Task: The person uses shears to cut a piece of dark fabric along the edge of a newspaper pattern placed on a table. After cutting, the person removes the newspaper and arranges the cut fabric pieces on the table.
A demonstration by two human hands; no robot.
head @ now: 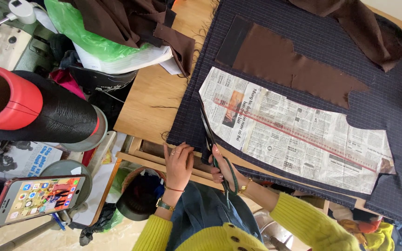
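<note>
My right hand grips the green handles of a pair of scissors. Their blades run up along the left edge of a newspaper pattern lying on dark navy striped fabric. My left hand rests flat on the near edge of that fabric, just left of the scissors, with rings and a watch on it. A brown fabric piece lies on the navy cloth above the newspaper. Both arms wear yellow sleeves.
A wooden table carries the cloth. A large black thread cone with red core stands at left, a phone on a holder below it. More brown cloth, a green bag and a sewing machine sit at the top left.
</note>
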